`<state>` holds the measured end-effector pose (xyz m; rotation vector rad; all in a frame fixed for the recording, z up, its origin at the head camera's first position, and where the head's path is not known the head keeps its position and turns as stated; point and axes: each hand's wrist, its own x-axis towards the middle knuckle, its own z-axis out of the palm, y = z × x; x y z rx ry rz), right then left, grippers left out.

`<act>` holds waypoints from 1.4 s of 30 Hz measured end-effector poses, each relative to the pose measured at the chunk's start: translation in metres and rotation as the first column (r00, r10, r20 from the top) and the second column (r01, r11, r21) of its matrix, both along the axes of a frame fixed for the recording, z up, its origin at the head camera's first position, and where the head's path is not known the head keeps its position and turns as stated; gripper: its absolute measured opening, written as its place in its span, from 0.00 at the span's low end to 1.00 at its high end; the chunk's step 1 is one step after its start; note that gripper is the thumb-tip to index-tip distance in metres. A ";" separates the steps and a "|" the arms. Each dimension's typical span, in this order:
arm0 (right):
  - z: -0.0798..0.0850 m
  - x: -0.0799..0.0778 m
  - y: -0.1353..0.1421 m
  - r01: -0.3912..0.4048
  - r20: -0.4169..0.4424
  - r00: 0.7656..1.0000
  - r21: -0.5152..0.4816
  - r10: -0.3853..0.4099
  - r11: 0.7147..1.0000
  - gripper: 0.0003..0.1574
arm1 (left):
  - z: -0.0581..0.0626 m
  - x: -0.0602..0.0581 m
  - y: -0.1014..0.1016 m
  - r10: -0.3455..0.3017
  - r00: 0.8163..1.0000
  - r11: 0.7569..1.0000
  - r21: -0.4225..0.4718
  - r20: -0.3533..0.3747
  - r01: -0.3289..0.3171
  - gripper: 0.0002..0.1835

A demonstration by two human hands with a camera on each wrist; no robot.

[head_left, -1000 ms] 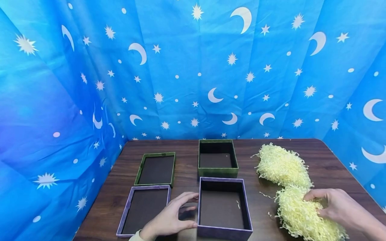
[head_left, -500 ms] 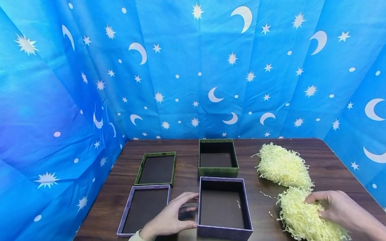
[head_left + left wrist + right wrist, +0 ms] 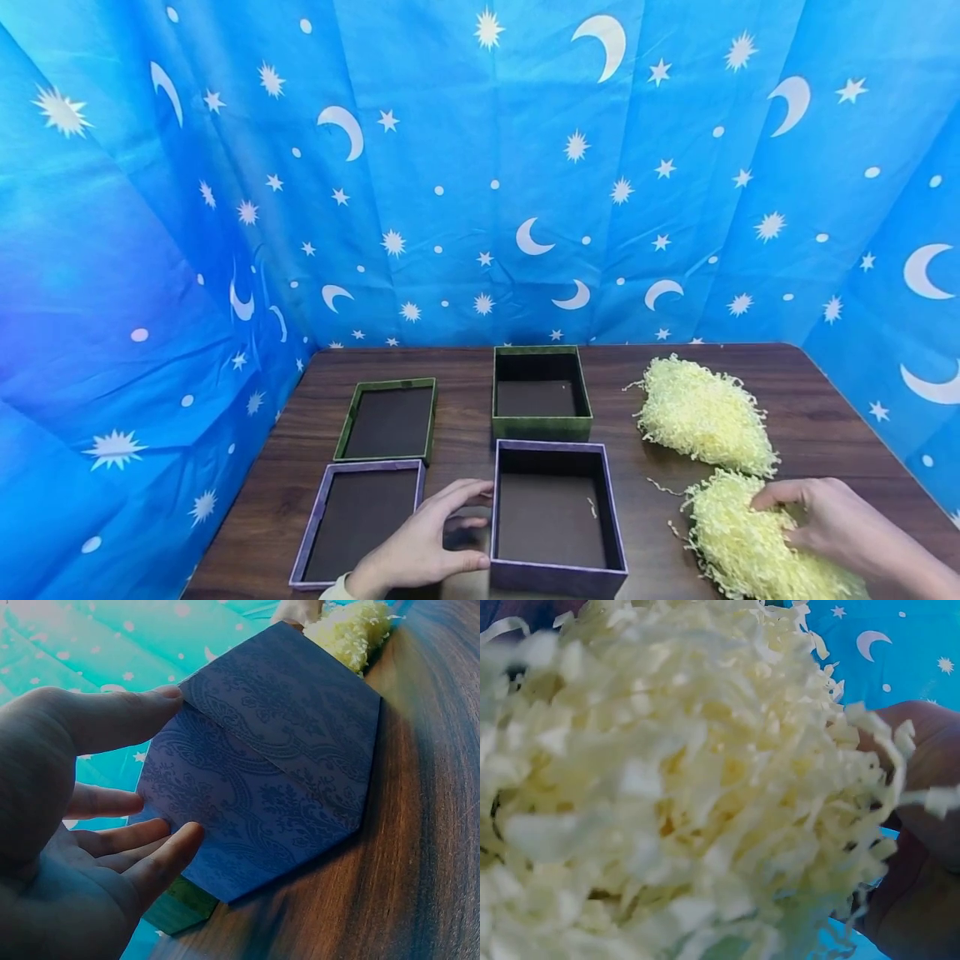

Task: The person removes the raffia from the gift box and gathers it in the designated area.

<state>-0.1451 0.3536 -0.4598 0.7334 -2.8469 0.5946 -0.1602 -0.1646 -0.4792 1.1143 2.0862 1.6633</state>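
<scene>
My right hand (image 3: pixel 847 525) grips the nearer heap of pale yellow shredded paper (image 3: pixel 738 533), thumb and fingers sunk into it. Crinkled strips (image 3: pixel 690 772) fill most of the right wrist view, with part of that hand (image 3: pixel 934 765) at the right edge. My left hand (image 3: pixel 420 537) is beside the purple box (image 3: pixel 558 577), fingers spread and fingertips right at its left wall. The left wrist view shows the thumb and fingers close against the embossed purple wall (image 3: pixel 255 780). One small strip (image 3: pixel 592 508) lies inside this box.
A second shredded-paper heap (image 3: pixel 701 408) lies just behind the first. Behind the purple box stands a green box (image 3: pixel 542 427). Left of them lie a green lid (image 3: pixel 432 421) and a purple lid (image 3: pixel 311 525), insides up. Blue star-patterned cloth (image 3: pixel 450 150) encloses the table.
My right hand and the nearer shredded-paper heap have shifted slightly toward me, drawing away from the far heap. My left hand and the boxes have stayed put.
</scene>
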 end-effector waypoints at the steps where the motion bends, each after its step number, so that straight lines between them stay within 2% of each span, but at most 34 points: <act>1: -0.001 0.000 -0.001 -0.014 -0.021 1.000 -0.012 0.013 1.000 0.32 | 0.000 0.000 0.000 0.002 1.000 1.000 -0.002 0.012 -0.002 0.42; 5: -0.005 0.000 -0.002 -0.049 0.014 0.999 -0.050 0.050 0.998 0.33 | 0.000 0.000 0.000 -0.003 1.000 1.000 -0.002 -0.005 0.003 0.41; 10: -0.010 -0.001 -0.004 -0.093 0.009 0.996 -0.038 0.093 0.995 0.33 | 0.001 0.000 -0.001 -0.003 1.000 1.000 -0.001 -0.017 0.003 0.41; 16: -0.012 -0.002 -0.006 -0.129 0.018 0.991 -0.035 0.130 0.991 0.34 | 0.002 0.002 -0.002 -0.001 0.998 1.000 0.013 -0.069 0.002 0.40; 26: -0.011 -0.004 -0.006 -0.150 0.012 0.989 -0.021 0.150 0.988 0.34 | 0.002 0.003 -0.001 0.025 1.000 1.000 -0.012 0.011 -0.025 0.42; 29: -0.007 -0.005 -0.005 -0.166 0.034 0.985 -0.012 0.167 0.986 0.33 | 0.002 0.003 -0.001 0.024 1.000 1.000 -0.011 0.009 -0.024 0.42; 33: -0.001 -0.006 -0.002 -0.174 0.106 0.979 -0.008 0.174 0.985 0.32 | 0.004 0.002 -0.002 0.020 1.000 1.000 -0.009 -0.007 -0.020 0.41; 36: 0.002 -0.008 -0.003 -0.172 0.119 0.978 -0.004 0.172 0.985 0.31 | 0.004 0.002 -0.002 0.019 1.000 1.000 -0.009 -0.013 -0.019 0.41; 38: 0.003 -0.008 -0.004 -0.177 0.100 0.979 0.004 0.176 0.984 0.31 | 0.004 0.001 -0.002 0.015 0.999 1.000 -0.008 -0.032 -0.016 0.41; 42: 0.006 -0.010 -0.007 -0.213 0.007 0.977 0.025 0.213 0.977 0.30 | 0.005 0.001 -0.003 0.018 1.000 1.000 -0.011 -0.008 -0.018 0.41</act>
